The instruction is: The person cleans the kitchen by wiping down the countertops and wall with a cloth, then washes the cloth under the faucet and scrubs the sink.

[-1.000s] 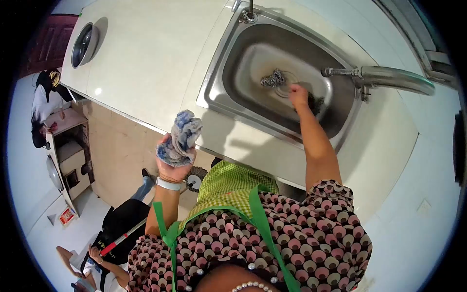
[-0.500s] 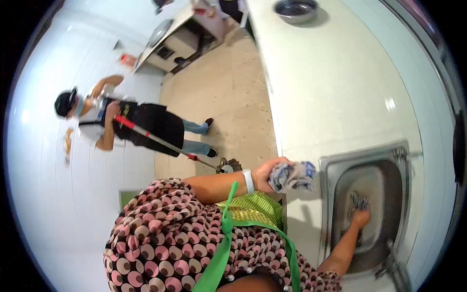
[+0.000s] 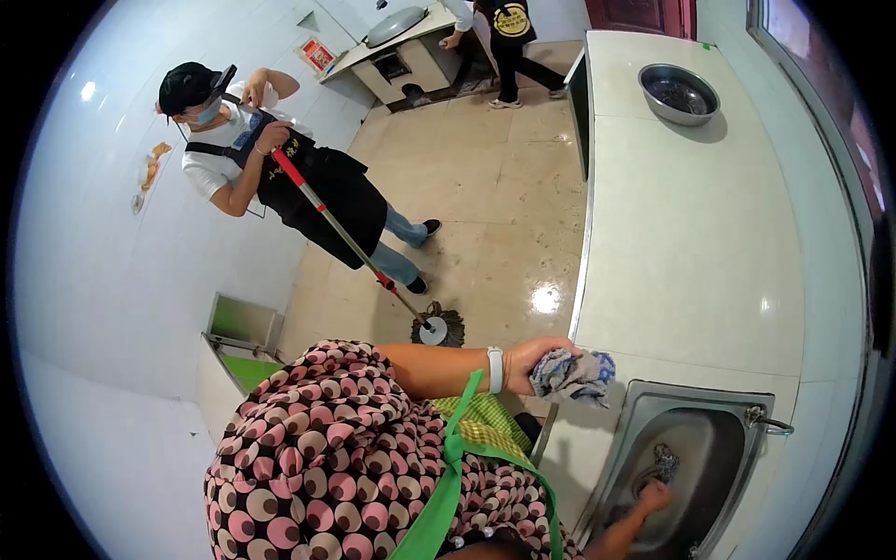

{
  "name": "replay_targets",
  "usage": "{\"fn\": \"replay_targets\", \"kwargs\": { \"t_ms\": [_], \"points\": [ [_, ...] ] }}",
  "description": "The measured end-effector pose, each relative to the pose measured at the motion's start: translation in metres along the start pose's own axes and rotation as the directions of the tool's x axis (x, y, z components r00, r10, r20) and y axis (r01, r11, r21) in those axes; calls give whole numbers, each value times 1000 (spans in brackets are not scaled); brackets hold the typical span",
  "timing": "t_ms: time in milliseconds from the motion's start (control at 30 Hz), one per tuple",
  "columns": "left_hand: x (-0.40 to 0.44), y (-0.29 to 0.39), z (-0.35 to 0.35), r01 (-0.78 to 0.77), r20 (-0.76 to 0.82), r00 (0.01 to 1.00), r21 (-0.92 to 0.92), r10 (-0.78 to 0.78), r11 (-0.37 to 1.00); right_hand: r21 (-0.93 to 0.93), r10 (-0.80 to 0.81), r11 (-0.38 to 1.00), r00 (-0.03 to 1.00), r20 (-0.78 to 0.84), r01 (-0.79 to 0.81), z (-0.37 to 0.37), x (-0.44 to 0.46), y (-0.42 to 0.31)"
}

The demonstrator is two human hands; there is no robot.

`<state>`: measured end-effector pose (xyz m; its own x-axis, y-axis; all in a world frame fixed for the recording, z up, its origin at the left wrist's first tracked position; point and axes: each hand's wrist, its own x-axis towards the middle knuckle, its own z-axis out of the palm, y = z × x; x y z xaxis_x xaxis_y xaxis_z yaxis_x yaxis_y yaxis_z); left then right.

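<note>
My left hand (image 3: 534, 366), with a white band on its wrist, is closed around a crumpled grey-and-blue rag (image 3: 574, 376). It holds the rag above the near edge of the counter, left of the sink. Down inside the metal sink (image 3: 644, 397), my right hand (image 3: 657, 497) is closed at the near end of a second crumpled grey rag (image 3: 665, 462). Its fingers are small in view and partly hidden. A faucet (image 3: 770, 426) stands at the sink's far right rim.
A metal basin (image 3: 679, 93) sits at the far end of the pale counter (image 3: 686, 252). To the left, a person (image 3: 308, 201) in a black apron holds a mop (image 3: 350, 245) on the wet tiled floor. Another person (image 3: 509, 47) is at the back beside a stove (image 3: 401, 61).
The view has tilted up, showing more of the far room. My left hand still holds its rag above the counter; my right hand stays in the sink with the other rag.
</note>
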<state>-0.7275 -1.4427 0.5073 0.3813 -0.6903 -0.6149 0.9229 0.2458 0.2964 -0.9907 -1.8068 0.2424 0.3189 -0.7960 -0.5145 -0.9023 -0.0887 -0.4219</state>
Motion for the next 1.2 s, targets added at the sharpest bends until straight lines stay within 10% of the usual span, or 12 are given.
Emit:
{"fn": "replay_targets", "kwargs": {
  "t_ms": [233,333,400,467,533,667,833,900,933,1200],
  "points": [
    [14,-2,-8,156,-6,987,-127,-158,980,117,-251,958,963,-100,261,22,11,-37],
    [20,-6,-17,196,-7,980,-126,-199,972,466,-48,882,971,233,-68,32,20,-47],
    [19,-5,-10,218,-42,973,-126,-225,968,898,-54,132,902,429,-419,13,-15,-78],
    [17,-3,-7,202,-48,977,-131,-210,971,887,-19,204,905,426,-413,14,-3,-52],
    [18,0,-6,216,-54,973,-124,-224,968,642,133,658,901,413,-392,13,5,-22],
    [24,-5,-17,239,-73,966,-111,-248,965,848,94,197,871,483,-492,-5,0,29],
    [23,1,-10,177,-115,975,-107,-189,978,872,65,252,906,418,-420,-25,-28,79],
    [17,-3,6,-36,-15,999,280,42,959,891,227,246,917,329,-381,-33,-39,66],
    [30,3,-10,170,-97,979,-115,-182,979,913,196,252,941,276,-321,-32,-37,59],
    [32,3,0,251,-182,950,-31,-252,968,826,451,501,893,4,-257,-59,-44,40]
  ]
}}
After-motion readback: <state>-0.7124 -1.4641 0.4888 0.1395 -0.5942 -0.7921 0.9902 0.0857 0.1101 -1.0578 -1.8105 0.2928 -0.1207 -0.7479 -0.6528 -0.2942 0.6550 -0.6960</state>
